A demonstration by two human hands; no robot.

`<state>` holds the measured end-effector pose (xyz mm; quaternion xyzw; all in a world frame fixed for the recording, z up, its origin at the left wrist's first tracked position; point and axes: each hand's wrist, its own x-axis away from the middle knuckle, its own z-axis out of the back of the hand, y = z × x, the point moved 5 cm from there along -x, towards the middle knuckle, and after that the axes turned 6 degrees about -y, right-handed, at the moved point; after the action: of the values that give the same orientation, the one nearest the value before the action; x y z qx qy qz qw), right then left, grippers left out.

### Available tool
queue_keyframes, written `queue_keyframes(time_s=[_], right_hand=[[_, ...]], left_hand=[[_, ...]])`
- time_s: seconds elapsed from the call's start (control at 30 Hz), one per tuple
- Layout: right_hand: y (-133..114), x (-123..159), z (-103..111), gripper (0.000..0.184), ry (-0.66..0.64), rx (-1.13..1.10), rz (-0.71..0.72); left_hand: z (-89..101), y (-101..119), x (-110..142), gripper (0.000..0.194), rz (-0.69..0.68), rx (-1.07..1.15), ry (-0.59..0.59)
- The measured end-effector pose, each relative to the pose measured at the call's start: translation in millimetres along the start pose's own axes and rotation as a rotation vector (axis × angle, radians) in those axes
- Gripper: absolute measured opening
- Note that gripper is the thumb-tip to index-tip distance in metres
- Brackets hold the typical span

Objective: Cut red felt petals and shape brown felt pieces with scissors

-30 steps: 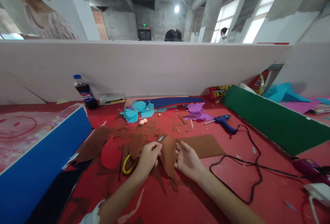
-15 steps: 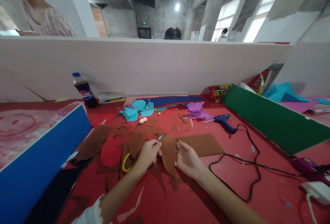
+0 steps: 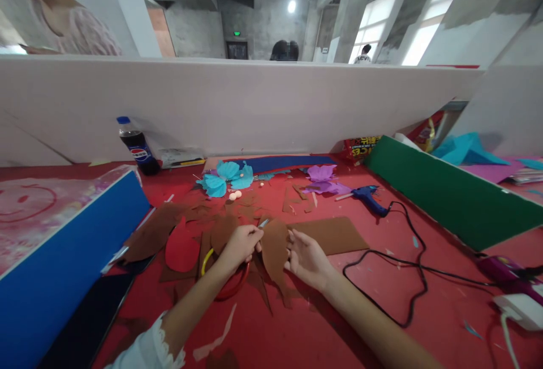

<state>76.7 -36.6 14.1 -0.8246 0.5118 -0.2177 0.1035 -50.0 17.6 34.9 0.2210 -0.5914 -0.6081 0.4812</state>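
A brown teardrop-shaped felt piece (image 3: 275, 247) is held up between my two hands, narrow end down. My left hand (image 3: 242, 244) is closed, its fingers pinching the left edge. With its thumb at the right edge and the fingers curled behind, my right hand (image 3: 309, 260) grips the other side. Scissors with yellow and red handle loops (image 3: 232, 291) lie under my left hand and wrist; a blade tip shows past the fingers. Beside them are a red teardrop piece (image 3: 182, 247) and another brown rounded piece (image 3: 223, 232). A brown felt sheet (image 3: 328, 235) lies behind my right hand.
A blue glue gun (image 3: 370, 199) trails a black cord (image 3: 418, 278) on the right. Blue (image 3: 72, 239) and green (image 3: 449, 193) boards flank the red table. Turquoise (image 3: 229, 175) and purple (image 3: 321, 176) petals, scraps and a cola bottle (image 3: 138, 148) stand or lie toward the back.
My left hand has shifted slightly left, so more of the red scissor handle shows. The brown felt piece has turned a little between my hands. The view has tilted slightly.
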Motion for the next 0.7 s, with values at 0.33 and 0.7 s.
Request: queue_keyframes(time_s=[0.33,0.7], right_hand=[[0.3,0.2,-1.3,0.010,-0.021,0.057,-0.018],[0.6,1.2,-2.7,0.012,-0.009,0.050,-0.023]], left_hand=[[5.4,-1.0,-3.8,0.023,0.026,-0.084,0.008],[7.6,4.5,-1.2,0.018,-0.041,-0.195,0.066]])
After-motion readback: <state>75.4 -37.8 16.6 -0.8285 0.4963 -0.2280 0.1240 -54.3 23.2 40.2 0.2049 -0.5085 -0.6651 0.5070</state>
